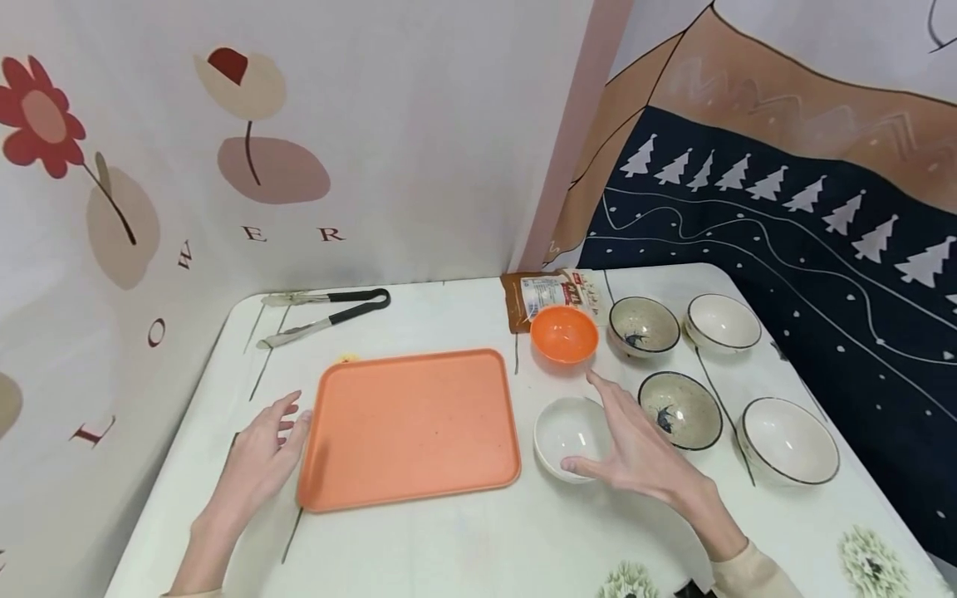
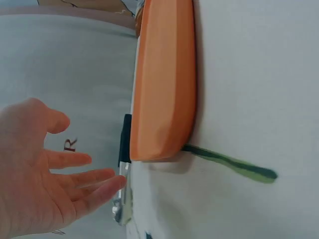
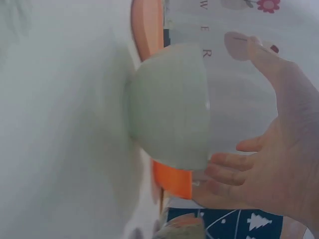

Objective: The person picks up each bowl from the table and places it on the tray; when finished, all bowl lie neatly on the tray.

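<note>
My right hand (image 1: 635,440) hovers over the white bowl (image 1: 557,432), thumb and fingers spread apart above its right side. From the right wrist view, the white bowl (image 3: 172,107) stands upright, with the fingertips of the hand (image 3: 269,154) close to its rim and the palm holding nothing. On the other side, my left hand (image 1: 262,457) is just left of the orange tray (image 1: 419,428). In the left wrist view the fingers of the left hand (image 2: 65,169) are loosely extended beside the corner of the tray (image 2: 164,89), with nothing in them.
Black-handled tongs (image 1: 329,311) lie behind the tray. A small orange bowl (image 1: 564,334) sits by a brown food packet (image 1: 542,291). Two grey-beige patterned bowls (image 1: 645,324) and two dark-rimmed white bowls (image 1: 788,440) stand at the right. Printed curtains (image 1: 419,124) border the table.
</note>
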A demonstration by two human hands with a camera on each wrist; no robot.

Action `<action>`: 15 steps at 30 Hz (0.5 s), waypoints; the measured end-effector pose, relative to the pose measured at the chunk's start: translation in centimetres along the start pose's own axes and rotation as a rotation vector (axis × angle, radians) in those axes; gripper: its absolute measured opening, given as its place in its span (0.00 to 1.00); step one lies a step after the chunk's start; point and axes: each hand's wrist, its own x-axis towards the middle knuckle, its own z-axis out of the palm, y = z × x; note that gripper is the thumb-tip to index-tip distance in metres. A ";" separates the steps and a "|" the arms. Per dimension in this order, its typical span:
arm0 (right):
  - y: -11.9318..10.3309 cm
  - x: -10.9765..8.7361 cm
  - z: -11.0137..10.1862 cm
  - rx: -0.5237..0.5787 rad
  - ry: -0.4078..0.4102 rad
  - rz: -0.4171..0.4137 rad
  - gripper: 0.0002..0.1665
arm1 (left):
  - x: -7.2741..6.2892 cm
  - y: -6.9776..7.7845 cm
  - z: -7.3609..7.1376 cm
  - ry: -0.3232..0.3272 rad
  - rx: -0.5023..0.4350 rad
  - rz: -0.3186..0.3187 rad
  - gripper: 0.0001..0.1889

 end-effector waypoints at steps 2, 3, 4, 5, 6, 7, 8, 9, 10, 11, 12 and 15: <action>0.2 -0.3 0.4 0.011 -0.013 0.027 0.73 | 0.1 -0.4 0.3 -0.031 -0.007 -0.028 0.33; 0.2 -0.4 0.5 0.014 -0.017 0.036 0.73 | 0.1 -0.6 0.4 -0.045 -0.011 -0.043 0.34; 0.3 -0.6 0.7 0.017 -0.021 0.045 0.74 | 0.2 -0.8 0.5 -0.055 -0.013 -0.053 0.34; 0.4 -0.7 0.9 0.020 -0.023 0.048 0.74 | 0.2 -1.0 0.7 -0.063 -0.014 -0.063 0.34; 0.5 -0.8 1.0 0.020 -0.024 0.048 0.75 | 0.3 -1.2 0.8 -0.069 -0.016 -0.072 0.34; 0.6 -0.9 1.2 0.019 -0.023 0.044 0.75 | 0.3 -1.4 0.9 -0.077 -0.022 -0.081 0.34; 0.7 -1.0 1.3 0.016 -0.020 0.034 0.75 | 0.4 -1.6 1.0 -0.082 -0.027 -0.090 0.34; 0.8 -1.1 1.4 0.013 -0.015 0.025 0.75 | 0.5 -1.8 1.2 -0.081 -0.028 -0.094 0.34; 0.9 -1.1 1.5 0.009 -0.011 0.016 0.75 | 0.6 -2.0 1.3 -0.079 -0.032 -0.097 0.33; 0.9 -1.2 1.6 0.004 -0.006 0.006 0.75 | 0.7 -2.1 1.4 -0.079 -0.035 -0.102 0.33; 1.0 -1.2 1.7 -0.001 -0.002 -0.002 0.75 | 0.8 -2.3 1.5 -0.078 -0.039 -0.105 0.32; 1.1 -1.3 1.8 -0.015 0.008 -0.017 0.75 | 1.2 -2.7 1.9 -0.069 -0.041 -0.110 0.31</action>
